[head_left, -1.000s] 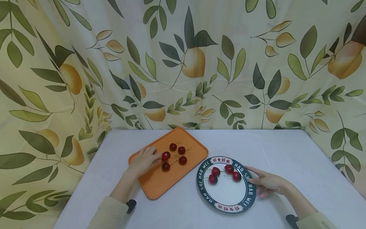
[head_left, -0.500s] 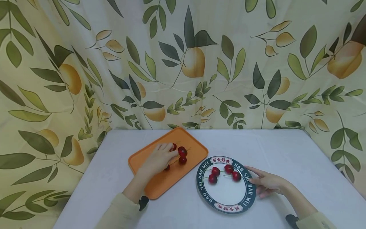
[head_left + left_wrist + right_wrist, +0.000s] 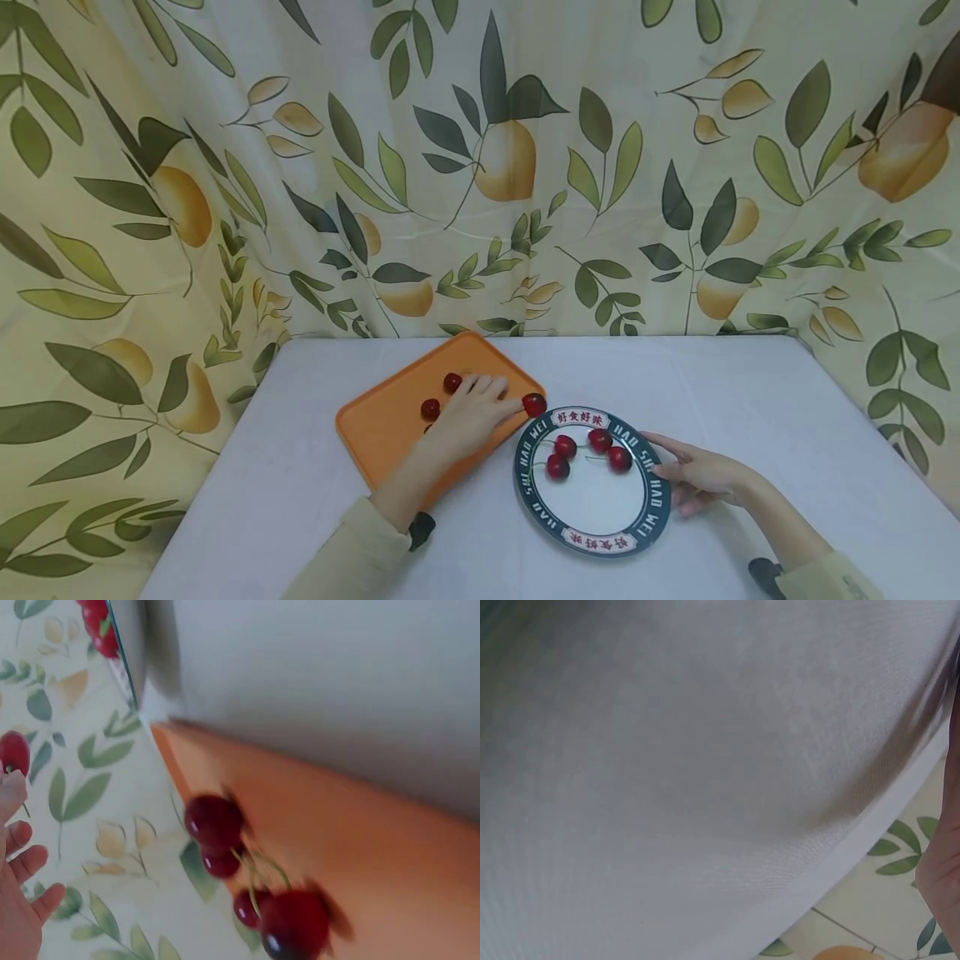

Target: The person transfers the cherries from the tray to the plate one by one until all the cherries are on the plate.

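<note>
My left hand (image 3: pixel 472 421) reaches over the orange tray (image 3: pixel 378 421), thumb and fingertip pinching a red cherry (image 3: pixel 534 405) above the tray's right corner, close to the plate's rim. The left wrist view shows this held cherry (image 3: pixel 15 753) at the left edge, raised off the tray. Several cherries with stems (image 3: pixel 296 926) lie on the tray, partly hidden by the hand in the head view. On the round plate (image 3: pixel 592 508) with a dark lettered rim sit several more cherries (image 3: pixel 558 467). My right hand (image 3: pixel 708 477) grips the plate's right rim, thumb on top and other fingers lower.
A white cloth (image 3: pixel 735 392) covers the table, running back to a curtain (image 3: pixel 615 183) printed with leaves and fruit. Tray and plate lie side by side, the tray's right corner near the plate's upper left rim.
My left hand has lifted a cherry from the tray and carried it right, from the tray's middle to its right corner. The right hand and plate have stayed in place.
</note>
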`<state>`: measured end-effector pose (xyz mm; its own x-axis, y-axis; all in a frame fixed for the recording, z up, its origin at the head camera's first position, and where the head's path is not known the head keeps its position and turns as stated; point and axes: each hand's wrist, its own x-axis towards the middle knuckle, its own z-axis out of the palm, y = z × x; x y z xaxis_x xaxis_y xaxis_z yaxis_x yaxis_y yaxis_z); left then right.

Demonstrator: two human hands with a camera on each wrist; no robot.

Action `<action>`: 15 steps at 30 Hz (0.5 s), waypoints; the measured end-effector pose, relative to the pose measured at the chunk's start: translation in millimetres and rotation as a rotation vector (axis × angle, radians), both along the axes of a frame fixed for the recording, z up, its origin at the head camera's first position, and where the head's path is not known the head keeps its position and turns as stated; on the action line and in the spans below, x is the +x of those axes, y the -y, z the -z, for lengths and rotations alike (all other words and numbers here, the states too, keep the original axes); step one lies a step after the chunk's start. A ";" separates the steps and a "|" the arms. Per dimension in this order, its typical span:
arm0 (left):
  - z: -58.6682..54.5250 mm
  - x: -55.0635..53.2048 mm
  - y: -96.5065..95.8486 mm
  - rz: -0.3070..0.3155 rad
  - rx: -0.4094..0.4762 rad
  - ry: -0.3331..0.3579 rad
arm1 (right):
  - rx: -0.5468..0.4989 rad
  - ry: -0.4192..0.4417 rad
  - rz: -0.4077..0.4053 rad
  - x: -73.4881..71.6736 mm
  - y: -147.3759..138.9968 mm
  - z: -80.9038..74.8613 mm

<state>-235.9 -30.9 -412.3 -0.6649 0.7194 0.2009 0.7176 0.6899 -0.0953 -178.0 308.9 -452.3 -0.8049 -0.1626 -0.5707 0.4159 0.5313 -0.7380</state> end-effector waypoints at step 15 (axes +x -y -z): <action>9.6 11.2 -54.3 0.037 -0.101 0.022 | -0.007 0.007 -0.005 -0.8 -1.4 0.6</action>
